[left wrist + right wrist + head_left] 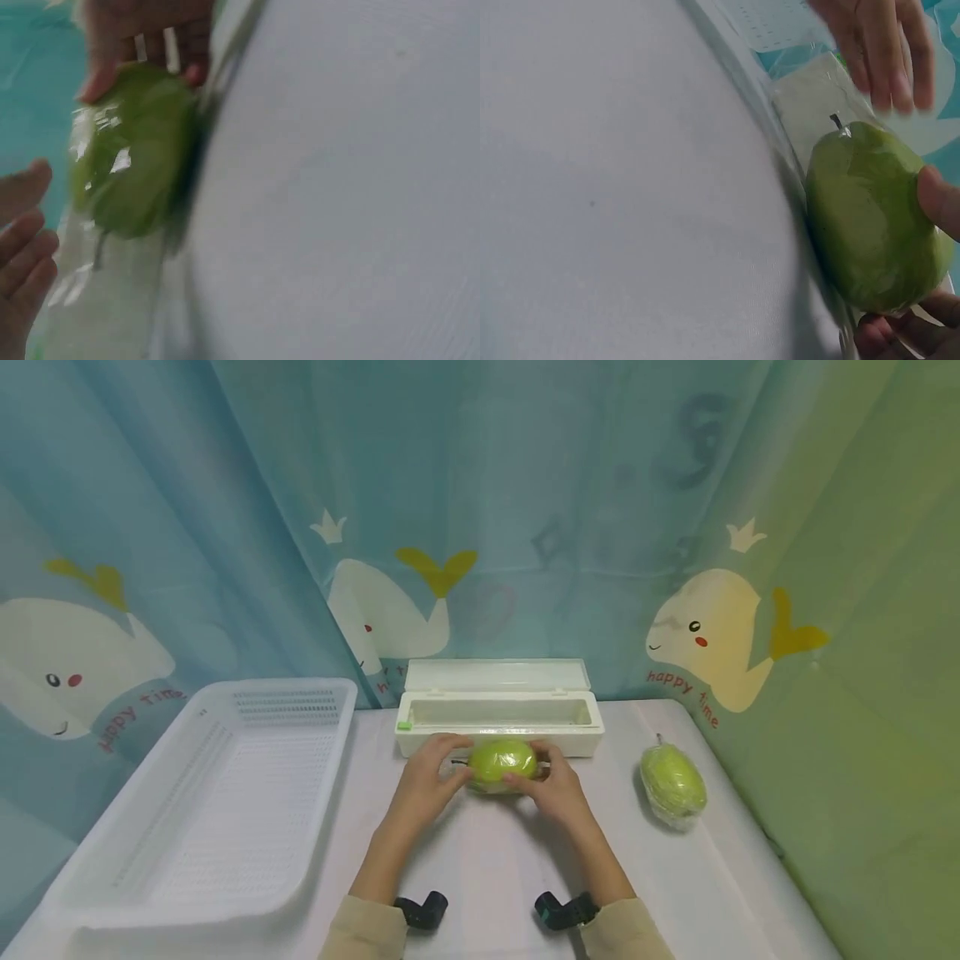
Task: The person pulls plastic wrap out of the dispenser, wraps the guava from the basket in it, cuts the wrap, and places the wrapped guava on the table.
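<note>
A green pear (501, 762) in clear film lies on its side in front of a long white box (498, 742), its dark stem to the left. My right hand (553, 783) grips the pear's right end, thumb on the near side and fingers curled around the far side. My left hand (429, 778) is beside the stem end; in the right wrist view its fingers (889, 67) are stretched out, apart from the pear. Loose clear film (75, 289) spreads out past the stem in the left wrist view.
A white plastic basket (318, 852) stands on the left of the white table (480, 877). Another film-wrapped pear (672, 783) lies at the right. The box's lid (497, 675) is raised at the back, before a blue curtain (525, 485) with whales.
</note>
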Demonstrator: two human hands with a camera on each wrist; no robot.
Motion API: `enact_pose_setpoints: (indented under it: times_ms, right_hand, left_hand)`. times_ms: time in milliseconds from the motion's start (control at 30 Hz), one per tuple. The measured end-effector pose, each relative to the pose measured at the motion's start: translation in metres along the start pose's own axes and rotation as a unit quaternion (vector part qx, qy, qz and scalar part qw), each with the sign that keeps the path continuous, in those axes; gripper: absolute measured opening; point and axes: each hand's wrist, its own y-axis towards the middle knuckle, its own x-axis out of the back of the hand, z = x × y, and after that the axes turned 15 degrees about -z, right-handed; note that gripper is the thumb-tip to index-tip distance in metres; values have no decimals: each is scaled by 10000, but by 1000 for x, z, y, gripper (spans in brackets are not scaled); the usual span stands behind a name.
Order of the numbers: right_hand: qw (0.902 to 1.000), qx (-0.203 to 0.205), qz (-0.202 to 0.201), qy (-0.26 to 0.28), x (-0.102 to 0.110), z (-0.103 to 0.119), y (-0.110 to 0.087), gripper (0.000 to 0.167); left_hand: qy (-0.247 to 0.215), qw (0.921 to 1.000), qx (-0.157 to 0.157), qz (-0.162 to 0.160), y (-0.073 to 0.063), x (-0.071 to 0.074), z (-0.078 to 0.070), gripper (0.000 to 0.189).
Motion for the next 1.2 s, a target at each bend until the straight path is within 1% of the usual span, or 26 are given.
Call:
enact_pose_setpoints:
  times_ms: [67,100,167,200,300,367,400,467,600,700,800,833,933,1033,1100,1200]
  right_hand:
    - [10000,41,47,-30,1,0,0,75]
    - [10000,64,67,-30,2,0,1,74]
    - [9999,104,103,-32,1,0,1,72]
    - [9998,130,134,-28,1,1,1,72]
    - [9997,166,186,-42,2,1,3,72]
    - [9996,200,195,-67,2,2,3,72]
    - [9996,217,190,-68,2,2,3,72]
    - [9995,253,164,-67,2,2,2,71]
    - [9992,393,109,-54,1,3,1,68]
    - [9985,531,79,-107,0,3,0,67]
    - [9976,670,22,-194,0,4,-2,66]
    - [9973,698,-6,-238,0,4,-2,67]
    - [9962,807,-80,-313,-1,6,-5,69]
    - [9953,896,-129,-347,-2,7,-6,70]
    - [9950,932,-150,-337,-4,7,-6,70]
    - [9945,987,-184,-306,-6,6,-5,71]
  left_hand:
    - [83,9998,102,-116,0,10,-2,27]
    - [185,9996,183,-97,0,14,-4,19]
    - [501,9982,328,18,-2,18,-4,12]
    - [667,9968,424,81,-3,20,-4,11]
    - [1008,9928,601,236,-4,13,-1,23]
    - [1032,9923,631,252,-5,6,3,31]
    - [993,9925,654,288,-6,3,4,34]
    - [892,9935,586,386,-8,-3,8,37]
    - [565,9954,566,533,-10,-12,14,43]
    - [288,9972,539,438,-10,-16,16,40]
    - [218,9983,435,308,-10,-18,18,36]
    - [264,9985,383,294,-9,-19,18,37]
    - [561,9972,367,346,-9,-20,17,43]
    - [847,9943,460,451,-10,-21,16,45]
    - [900,9931,561,495,-11,-21,16,46]
    - [791,9933,645,550,-12,-22,19,49]
